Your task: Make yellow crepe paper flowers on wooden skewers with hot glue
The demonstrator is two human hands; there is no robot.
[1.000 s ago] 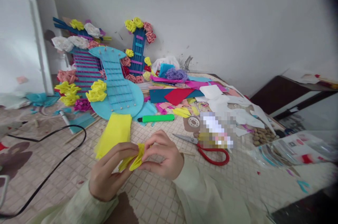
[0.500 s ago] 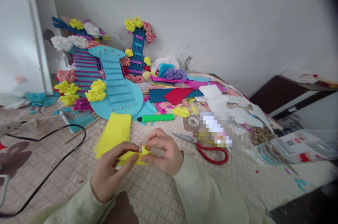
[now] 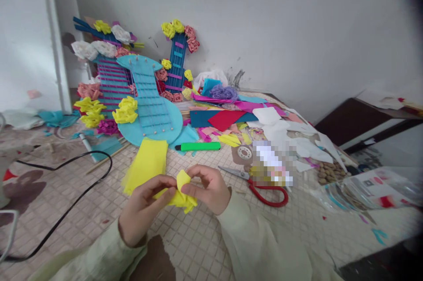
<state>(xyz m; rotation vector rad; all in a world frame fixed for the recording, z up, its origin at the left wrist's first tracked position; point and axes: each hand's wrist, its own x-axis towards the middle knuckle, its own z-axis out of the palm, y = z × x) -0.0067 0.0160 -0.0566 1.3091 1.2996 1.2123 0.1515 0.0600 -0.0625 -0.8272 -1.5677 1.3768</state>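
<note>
Where everything lies: a tiled floor (image 3: 198,245) littered with coloured paper scraps, against a pale wall.
Blue guitar-shaped craft (image 3: 152,109): leans back at the far left, with yellow paper flowers on its side.
Black cable (image 3: 66,210): curves over the tiles at the left, well apart from the hands.
Yellow sheet (image 3: 147,166): lies flat just beyond the left hand, its near edge hidden behind the fingers.
Left hand (image 3: 142,210): forearm in a pale sleeve comes up from the lower left; the wrist is bent inward, thumb on top, fingers curled beneath. Its grip is closed on the folded yellow paper.
Right hand (image 3: 208,188): comes in from the lower right, knuckles up, fingers curled. Thumb and forefinger pinch the same paper shut — the two hands nearly touch.
Red-handled scissors (image 3: 264,190): on the tiles just right of the right hand.
Green marker (image 3: 200,146): lies crosswise beyond the hands.
Folded yellow paper (image 3: 181,195): held between both hands, low and central, just above the tiles — one flap stands up.
</note>
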